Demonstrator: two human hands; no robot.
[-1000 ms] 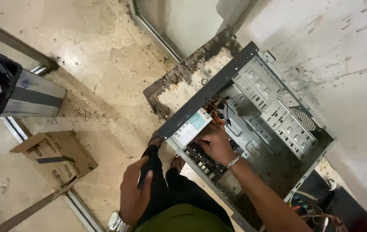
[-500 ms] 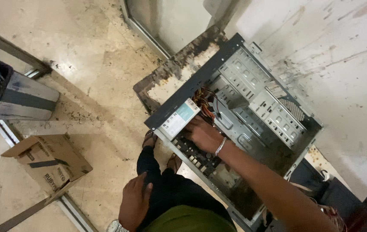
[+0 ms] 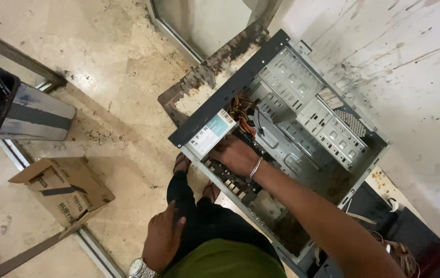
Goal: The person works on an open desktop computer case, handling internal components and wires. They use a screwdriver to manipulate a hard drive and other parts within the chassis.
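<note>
Right hand (image 3: 236, 154) sits inside the open computer case (image 3: 302, 128), fingers curled just beside the power supply (image 3: 210, 134); grip unclear. Left hand (image 3: 164, 238) rests spread on thigh, well apart.

An open grey metal computer case (image 3: 302, 134) lies on its side beside the dirty white wall (image 3: 415, 77). A silver boxy power supply (image 3: 210, 135) sits in the case's corner farthest from that wall.

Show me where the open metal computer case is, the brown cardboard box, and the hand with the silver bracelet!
Open grey metal computer case (image 3: 328, 121): head view, on the drive bay rack.
Brown cardboard box (image 3: 63, 189): head view, on its top flap.
Right hand (image 3: 235, 154) with silver bracelet: head view, on the back of the hand.
</note>
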